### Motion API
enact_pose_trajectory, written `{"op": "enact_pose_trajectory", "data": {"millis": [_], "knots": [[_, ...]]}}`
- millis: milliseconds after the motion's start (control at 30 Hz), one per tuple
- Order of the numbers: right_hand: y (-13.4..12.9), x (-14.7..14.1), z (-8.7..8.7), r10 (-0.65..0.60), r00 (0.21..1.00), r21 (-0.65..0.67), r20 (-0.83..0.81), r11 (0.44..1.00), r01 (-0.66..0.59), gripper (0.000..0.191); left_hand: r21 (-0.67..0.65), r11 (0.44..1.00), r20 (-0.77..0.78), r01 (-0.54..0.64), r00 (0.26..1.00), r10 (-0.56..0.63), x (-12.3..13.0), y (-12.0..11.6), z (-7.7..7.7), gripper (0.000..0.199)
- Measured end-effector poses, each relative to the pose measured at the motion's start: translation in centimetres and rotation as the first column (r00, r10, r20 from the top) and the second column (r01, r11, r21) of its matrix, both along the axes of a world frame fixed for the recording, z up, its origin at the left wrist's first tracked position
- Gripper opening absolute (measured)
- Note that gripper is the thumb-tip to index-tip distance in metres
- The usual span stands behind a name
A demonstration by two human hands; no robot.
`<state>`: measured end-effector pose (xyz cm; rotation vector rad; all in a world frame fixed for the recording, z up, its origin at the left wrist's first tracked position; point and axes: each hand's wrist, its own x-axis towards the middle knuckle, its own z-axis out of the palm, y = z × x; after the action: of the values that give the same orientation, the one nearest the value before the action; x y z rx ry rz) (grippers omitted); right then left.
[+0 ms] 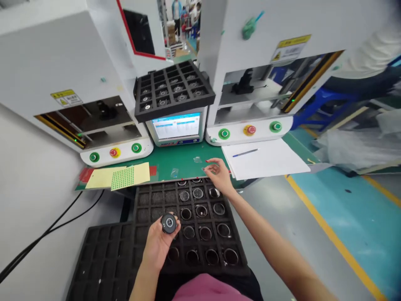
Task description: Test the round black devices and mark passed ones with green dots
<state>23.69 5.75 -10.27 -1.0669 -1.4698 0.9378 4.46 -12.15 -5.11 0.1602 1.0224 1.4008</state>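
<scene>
My left hand (159, 244) holds a round black smartwatch case (169, 223) with its sensor back facing up, above a black foam tray (191, 221). Round watch cases (205, 233) sit in several of that tray's pockets, mostly on its right side. Over the front edge of the green bench my right hand (220, 177) has thumb and fingertips brought together, one finger stretched out. Whatever is between those fingertips is too small to make out. Close by on the bench lie a small clear film piece (197, 159) and another clear film scrap (174, 172).
Two white machines with green buttons (224, 133) and red stop buttons (113, 152) flank a monitor (177, 125). A tilted black tray (175, 90) of watch parts rests above it. Green-dot stickers (123, 178), white paper (266, 161) and a pen (246, 153) lie on the bench.
</scene>
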Motion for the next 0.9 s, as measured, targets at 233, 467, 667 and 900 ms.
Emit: {"op": "enact_pose_trajectory", "data": {"millis": [233,467,667,900], "knots": [[6.1,-1.1,-3.5,0.018,0.990,0.050,0.142,0.998,-0.025,0.020,-0.014,0.996,-0.031,-0.084,0.996,0.083,-0.5,-0.8,-0.6,0.031],[1.3,-1.3,1.6,-0.062,0.994,0.130,0.085,0.990,0.051,0.031,0.049,0.998,-0.014,-0.037,0.999,0.038,-0.4,-0.8,1.4,0.034],[-9.0,-2.2,9.3,0.506,0.836,0.182,-0.211,0.861,-0.475,0.047,0.142,0.977,-0.080,0.159,0.986,-0.149,0.7,-0.2,4.1,0.045],[-11.4,-2.9,10.6,0.588,0.657,-0.069,-0.472,0.718,-0.693,0.050,0.085,0.952,-0.087,0.293,0.954,-0.286,1.5,-0.4,4.8,0.043]]}}
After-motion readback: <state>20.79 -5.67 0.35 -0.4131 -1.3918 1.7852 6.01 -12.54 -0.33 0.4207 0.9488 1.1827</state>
